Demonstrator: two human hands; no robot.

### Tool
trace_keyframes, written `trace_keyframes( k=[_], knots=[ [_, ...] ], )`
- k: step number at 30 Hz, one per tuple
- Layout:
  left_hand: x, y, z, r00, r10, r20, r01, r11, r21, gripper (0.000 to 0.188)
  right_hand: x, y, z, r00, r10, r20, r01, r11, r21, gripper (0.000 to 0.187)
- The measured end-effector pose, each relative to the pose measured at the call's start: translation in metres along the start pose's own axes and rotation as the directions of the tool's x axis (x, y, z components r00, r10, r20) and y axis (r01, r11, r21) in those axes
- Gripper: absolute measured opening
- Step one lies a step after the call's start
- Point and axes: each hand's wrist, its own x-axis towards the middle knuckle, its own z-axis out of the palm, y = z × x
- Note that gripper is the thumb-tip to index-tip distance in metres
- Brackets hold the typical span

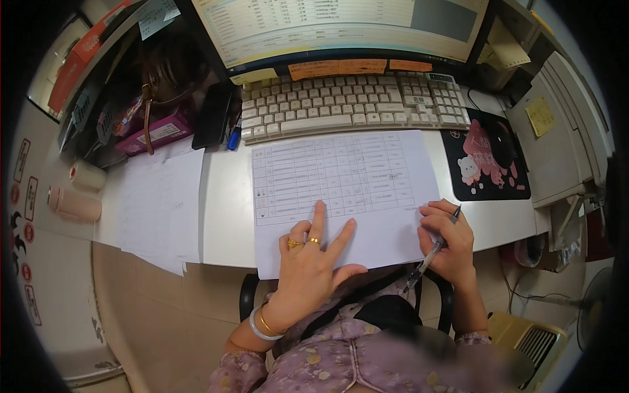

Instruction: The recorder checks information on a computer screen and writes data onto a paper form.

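A white paper form [367, 229] with a printed table lies on the desk in front of me, below the keyboard. My left hand [309, 265] rests on the lower part of this sheet with fingers spread, the index and middle fingertips touching its bottom table rows. Two gold rings are on its fingers, and a bangle and bracelet circle the wrist. A pen [429, 259], clear-barrelled with dark ends, slants through my right hand [451, 241], which is closed round it. That hand sits at the sheet's lower right edge, its fingertips against the paper.
A beige keyboard [314, 108] stands beneath a lit monitor [327, 29]. On the right are a mouse [502, 149], a dark mouse pad [488, 187] and a printer-like machine [557, 124]. Other papers [160, 203], a pink bottle [75, 204], a phone [213, 116] and a blue marker [234, 137] lie left.
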Motion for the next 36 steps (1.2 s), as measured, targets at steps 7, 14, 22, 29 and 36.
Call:
trace_keyframes(
  k=[7,14,22,29,36],
  knots=[
    [0.004,0.001,0.002,0.999,-0.011,-0.035,0.010,0.999,-0.044,0.066,0.002,0.002,0.000,1.000,-0.006,0.001,0.006,1.000,0.000,0.024],
    [0.002,-0.002,0.004,0.992,-0.063,-0.108,0.058,0.997,-0.055,0.061,0.005,0.003,-0.003,0.999,-0.034,0.036,0.032,0.999,0.043,0.024],
    [0.000,0.000,0.008,0.992,-0.015,-0.123,0.012,0.999,-0.030,0.058,0.000,0.001,-0.003,0.998,-0.019,0.054,0.018,0.999,0.030,0.024],
    [0.002,-0.002,0.010,0.993,0.004,-0.119,-0.002,1.000,0.016,0.055,0.027,0.003,-0.031,0.934,0.039,0.356,-0.074,0.994,0.085,0.025],
    [0.003,0.000,0.008,0.994,-0.012,-0.112,0.015,1.000,0.025,0.052,0.121,0.051,-0.064,0.890,0.055,0.454,-0.085,0.995,0.046,0.024]
  ],
)
